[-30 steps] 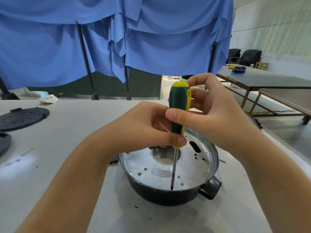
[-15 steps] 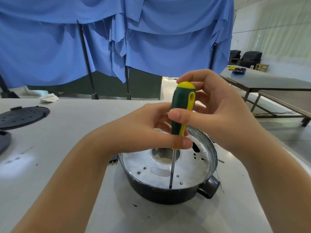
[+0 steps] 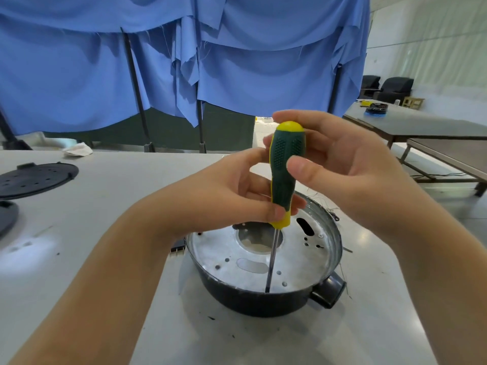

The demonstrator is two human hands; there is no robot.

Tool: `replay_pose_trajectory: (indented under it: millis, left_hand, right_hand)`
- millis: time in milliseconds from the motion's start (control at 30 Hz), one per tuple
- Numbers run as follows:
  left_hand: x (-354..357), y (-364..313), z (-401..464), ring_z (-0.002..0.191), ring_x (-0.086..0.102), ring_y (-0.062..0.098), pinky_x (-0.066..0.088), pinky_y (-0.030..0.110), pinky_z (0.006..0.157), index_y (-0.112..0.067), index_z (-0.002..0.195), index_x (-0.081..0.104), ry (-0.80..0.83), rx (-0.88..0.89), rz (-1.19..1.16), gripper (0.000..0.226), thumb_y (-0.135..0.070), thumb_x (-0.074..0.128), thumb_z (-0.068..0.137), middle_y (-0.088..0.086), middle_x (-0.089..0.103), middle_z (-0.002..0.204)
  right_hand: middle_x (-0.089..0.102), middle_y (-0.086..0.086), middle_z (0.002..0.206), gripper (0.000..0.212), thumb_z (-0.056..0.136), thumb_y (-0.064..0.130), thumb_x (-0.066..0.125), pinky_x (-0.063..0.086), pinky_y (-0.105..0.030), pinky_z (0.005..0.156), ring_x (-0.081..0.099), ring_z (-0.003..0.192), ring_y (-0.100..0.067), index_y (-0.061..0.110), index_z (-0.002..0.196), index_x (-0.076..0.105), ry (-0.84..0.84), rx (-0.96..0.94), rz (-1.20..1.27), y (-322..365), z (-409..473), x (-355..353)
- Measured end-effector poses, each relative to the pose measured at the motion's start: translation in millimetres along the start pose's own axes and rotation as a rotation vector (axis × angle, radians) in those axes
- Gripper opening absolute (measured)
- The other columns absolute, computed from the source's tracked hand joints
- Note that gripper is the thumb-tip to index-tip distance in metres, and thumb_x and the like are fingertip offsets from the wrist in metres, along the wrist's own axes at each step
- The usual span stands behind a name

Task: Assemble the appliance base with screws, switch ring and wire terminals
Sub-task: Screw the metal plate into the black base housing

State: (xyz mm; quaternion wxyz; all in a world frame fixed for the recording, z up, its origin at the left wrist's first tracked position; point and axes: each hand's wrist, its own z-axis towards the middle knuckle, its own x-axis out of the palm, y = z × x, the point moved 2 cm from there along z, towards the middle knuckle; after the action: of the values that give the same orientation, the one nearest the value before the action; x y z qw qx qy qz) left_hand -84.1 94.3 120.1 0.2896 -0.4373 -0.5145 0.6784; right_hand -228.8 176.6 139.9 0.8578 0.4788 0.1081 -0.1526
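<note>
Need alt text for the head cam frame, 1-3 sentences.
Two bare hands hold a green-and-yellow-handled screwdriver upright, its tip down at the near edge of the round silver metal plate inside a black appliance base on a grey table. The left hand pinches the lower handle; the right hand grips the top. Blue cloth hangs behind.

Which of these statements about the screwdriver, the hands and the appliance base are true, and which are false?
1. The screwdriver stands nearly upright, tip down at the near rim of the metal plate. True.
2. Only the left hand holds it. False: the right hand pinches the handle higher up.
3. The appliance base rests on the table. True.
4. The black perforated disc covers the base. False: it lies apart, far left.
</note>
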Motion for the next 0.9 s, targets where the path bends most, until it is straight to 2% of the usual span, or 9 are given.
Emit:
replay_pose_trajectory:
  millis: [67, 200, 300, 400, 467, 533, 667, 767, 900]
  left_hand:
    - [1, 0, 1, 0.099, 0.071, 0.023, 0.058, 0.038, 0.085, -0.025, 0.131, 0.049, -0.025, -0.009, 0.051, 0.065, -0.004, 0.077, 0.076, 0.005, 0.074, 0.104]
    - [4, -2, 2, 0.088, 0.073, 0.015, 0.059, 0.030, 0.079, -0.023, 0.106, 0.066, -0.143, 0.020, 0.247, 0.045, -0.023, 0.087, 0.066, -0.001, 0.075, 0.095]
    - [2, -3, 2, 0.078, 0.074, 0.017, 0.059, 0.024, 0.071, -0.016, 0.098, 0.069, -0.175, 0.045, 0.245, 0.036, -0.020, 0.086, 0.066, 0.001, 0.076, 0.083]
    - [0, -4, 0, 0.084, 0.074, 0.022, 0.060, 0.032, 0.078, -0.014, 0.099, 0.070, -0.157, 0.056, 0.231, 0.033, -0.016, 0.083, 0.069, 0.007, 0.076, 0.088]
    - [0, -4, -2, 0.088, 0.073, 0.022, 0.059, 0.031, 0.079, -0.012, 0.104, 0.068, -0.121, 0.051, 0.189, 0.032, -0.009, 0.079, 0.073, 0.008, 0.076, 0.093]
    - [0, -4, -3, 0.093, 0.073, 0.021, 0.058, 0.029, 0.081, -0.011, 0.110, 0.065, -0.084, 0.034, 0.131, 0.034, 0.000, 0.071, 0.079, 0.007, 0.075, 0.099]
    - [-1, 0, -1, 0.103, 0.069, 0.020, 0.054, 0.038, 0.092, -0.012, 0.126, 0.056, -0.023, -0.005, 0.101, 0.041, 0.007, 0.058, 0.089, 0.004, 0.074, 0.108]
    - [-3, 0, -1, 0.108, 0.067, 0.019, 0.054, 0.037, 0.094, -0.014, 0.128, 0.055, 0.009, -0.024, 0.100, 0.044, 0.003, 0.061, 0.088, 0.000, 0.072, 0.112]
    - [2, -2, 0, 0.105, 0.067, 0.010, 0.054, 0.035, 0.092, -0.029, 0.118, 0.064, -0.056, -0.002, 0.287, 0.046, -0.028, 0.078, 0.075, -0.010, 0.071, 0.110]
  right_hand:
    - [0.068, 0.000, 0.102, 0.042, 0.076, 0.012, 0.068, 0.053, -0.028, 0.088, 0.065, 0.099, -0.010, 0.020, 0.117, 0.060, -0.024, -0.015, -0.002, 0, 0, -1]
    - [0.063, 0.006, 0.087, 0.042, 0.067, 0.019, 0.080, 0.054, -0.022, 0.072, 0.065, 0.080, -0.006, 0.026, 0.103, 0.060, -0.088, -0.036, -0.032, -1, 3, 2]
    - [0.059, 0.010, 0.086, 0.050, 0.060, 0.033, 0.088, 0.052, -0.018, 0.069, 0.062, 0.079, -0.004, 0.032, 0.096, 0.052, -0.238, -0.024, -0.152, -6, 3, 7]
    - [0.057, 0.013, 0.087, 0.053, 0.058, 0.046, 0.082, 0.048, -0.012, 0.067, 0.060, 0.080, 0.001, 0.034, 0.094, 0.045, -0.323, -0.012, -0.209, -7, 3, 12]
    - [0.059, 0.012, 0.097, 0.052, 0.064, 0.046, 0.080, 0.052, -0.016, 0.074, 0.062, 0.089, 0.001, 0.033, 0.101, 0.047, -0.256, 0.011, -0.151, -8, 2, 13]
    - [0.063, 0.010, 0.110, 0.047, 0.076, 0.039, 0.071, 0.054, -0.021, 0.082, 0.063, 0.102, -0.001, 0.032, 0.116, 0.049, -0.135, 0.038, -0.072, -8, 1, 12]
    - [0.064, 0.009, 0.122, 0.054, 0.082, 0.020, 0.054, 0.050, -0.024, 0.096, 0.060, 0.114, -0.004, 0.029, 0.135, 0.046, 0.012, 0.063, 0.066, -5, -1, 4]
    - [0.067, 0.005, 0.120, 0.051, 0.083, 0.015, 0.053, 0.051, -0.025, 0.095, 0.062, 0.113, -0.009, 0.027, 0.133, 0.050, 0.031, 0.056, 0.095, -3, 0, 0]
    - [0.067, 0.007, 0.094, 0.038, 0.074, 0.023, 0.073, 0.058, -0.028, 0.078, 0.067, 0.090, -0.008, 0.027, 0.110, 0.061, -0.058, -0.015, -0.045, -1, 1, 5]
